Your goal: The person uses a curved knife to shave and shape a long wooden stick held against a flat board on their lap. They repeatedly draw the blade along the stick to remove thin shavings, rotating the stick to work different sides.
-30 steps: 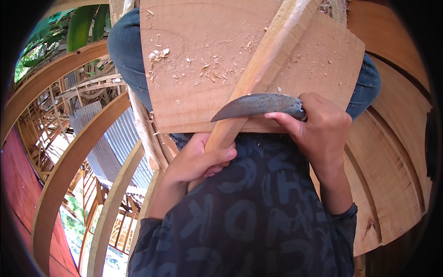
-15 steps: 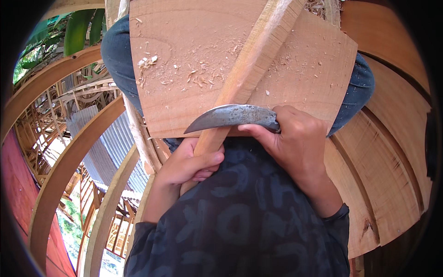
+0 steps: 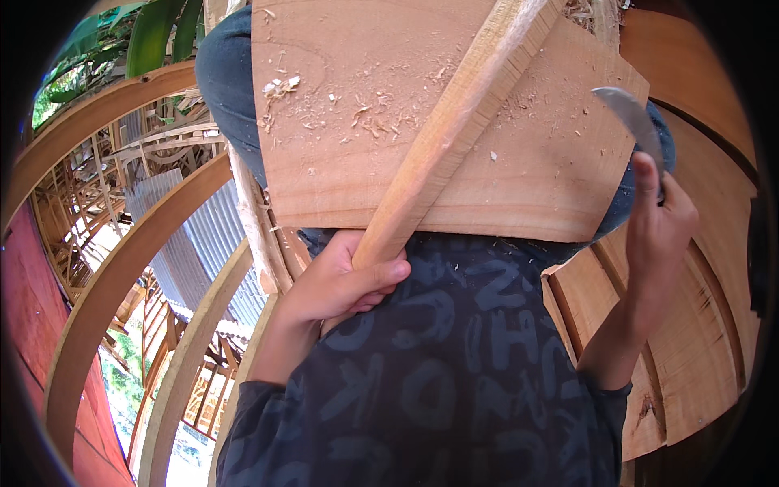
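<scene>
My left hand (image 3: 345, 280) is wrapped round the near end of a long squared wooden stick (image 3: 442, 150). The stick slants up and to the right across a flat wooden board (image 3: 324, 191) that rests over my thighs. Off to the right, past the board's edge, my right hand (image 3: 661, 215) is raised and closed on a broad curved knife (image 3: 633, 112). Its blade points up and left, apart from the stick; the handle is mostly hidden in my fingers. Small wood shavings (image 3: 377, 120) lie scattered on the board.
Curved wooden ribs (image 3: 134, 235) arch along the left, with corrugated metal sheet (image 3: 174, 235) and wood scraps beyond them. On the right, wide planks (image 3: 690, 292) overlap. A rough pole (image 3: 256, 219) runs beside the board's left edge. Green leaves (image 3: 154, 36) show at the upper left.
The knife in my right hand has left the stick and swung up and to the right, its blade turning upward. My left hand keeps its hold on the stick. The view has shifted slightly.
</scene>
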A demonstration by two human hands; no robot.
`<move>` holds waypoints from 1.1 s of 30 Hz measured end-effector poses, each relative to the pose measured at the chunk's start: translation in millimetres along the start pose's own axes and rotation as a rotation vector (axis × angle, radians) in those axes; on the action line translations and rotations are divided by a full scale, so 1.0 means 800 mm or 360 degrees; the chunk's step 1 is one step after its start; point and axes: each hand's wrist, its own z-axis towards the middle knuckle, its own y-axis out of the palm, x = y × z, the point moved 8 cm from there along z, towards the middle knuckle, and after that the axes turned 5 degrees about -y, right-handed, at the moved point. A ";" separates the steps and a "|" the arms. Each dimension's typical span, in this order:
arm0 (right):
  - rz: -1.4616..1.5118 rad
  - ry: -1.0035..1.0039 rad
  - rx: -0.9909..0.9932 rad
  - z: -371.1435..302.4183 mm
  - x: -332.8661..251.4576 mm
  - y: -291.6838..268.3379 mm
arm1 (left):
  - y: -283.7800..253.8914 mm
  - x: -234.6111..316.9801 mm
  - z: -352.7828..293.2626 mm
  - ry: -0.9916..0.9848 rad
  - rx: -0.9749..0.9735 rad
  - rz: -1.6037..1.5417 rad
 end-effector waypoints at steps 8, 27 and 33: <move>-0.0095 -0.0990 -0.0204 -0.067 -0.118 0.084 | 0.008 0.023 -0.012 0.0320 0.0412 0.0429; -0.0043 -0.0861 -0.0261 -0.070 -0.105 0.078 | 0.012 0.029 -0.022 0.0499 0.0776 0.0788; -0.0244 -0.0855 -0.0133 -0.050 -0.097 0.069 | 0.012 0.027 -0.020 0.0433 0.0741 0.0770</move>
